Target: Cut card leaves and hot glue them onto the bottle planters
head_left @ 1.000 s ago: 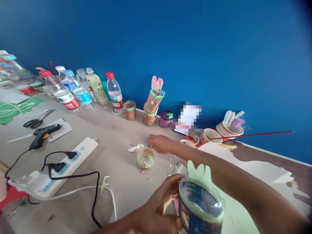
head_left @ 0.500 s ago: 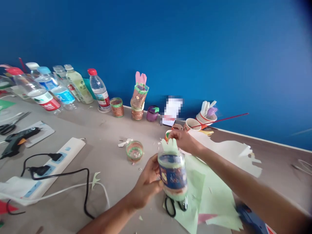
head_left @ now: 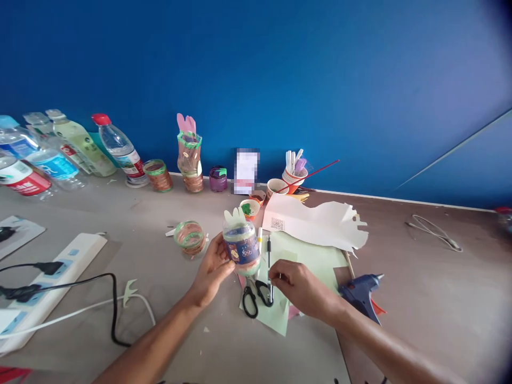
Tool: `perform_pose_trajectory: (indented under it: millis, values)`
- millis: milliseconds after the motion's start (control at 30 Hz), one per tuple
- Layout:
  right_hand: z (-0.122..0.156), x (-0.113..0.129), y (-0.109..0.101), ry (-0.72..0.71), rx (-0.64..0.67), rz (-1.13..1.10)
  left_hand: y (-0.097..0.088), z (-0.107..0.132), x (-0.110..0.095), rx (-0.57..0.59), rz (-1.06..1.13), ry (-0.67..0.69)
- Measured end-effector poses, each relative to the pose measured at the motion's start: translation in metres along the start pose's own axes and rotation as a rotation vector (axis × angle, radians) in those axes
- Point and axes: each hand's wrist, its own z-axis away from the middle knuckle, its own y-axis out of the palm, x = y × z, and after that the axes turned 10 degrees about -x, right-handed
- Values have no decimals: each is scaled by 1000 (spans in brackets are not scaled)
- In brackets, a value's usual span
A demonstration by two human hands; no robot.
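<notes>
My left hand (head_left: 211, 268) is closed around a cut plastic bottle piece (head_left: 241, 246) with a blue label and a pale green paper shape stuck on its top. It holds the piece just above the table. My right hand (head_left: 301, 288) lies on a pale green paper sheet (head_left: 316, 256), fingers curled, its fingertips at a black pen (head_left: 269, 261). Black-handled scissors (head_left: 256, 296) lie on the sheet between my two hands. A small cut bottle base wrapped in green and orange bands (head_left: 190, 237) stands left of my left hand.
A blue glue gun (head_left: 360, 292) lies right of my right hand. Cut white paper (head_left: 320, 223) lies behind the green sheet. Water bottles (head_left: 120, 150), decorated cups (head_left: 189, 154) and paper cups (head_left: 294, 174) line the blue wall. A power strip (head_left: 56, 274) with black cables lies left.
My view swung right. My left hand carried the bottle piece up and away from me. My right hand drew back from the small banded base and came down by the pen and scissors.
</notes>
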Motion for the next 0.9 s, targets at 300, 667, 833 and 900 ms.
perform_pose_trajectory:
  millis: [300,667,833,900]
  values:
    - [-4,2,26,-147,38,105,-2,-1,2,-24,-42,-24]
    - [-1,-3,14,-206,-54,0,-2,-2,1,-39,-68,-55]
    - [7,-16,-7,-153,-146,-52,-5,-3,2,-50,-75,-50]
    - [12,-21,-14,-113,-165,-53,-5,-3,2,-51,-84,-50]
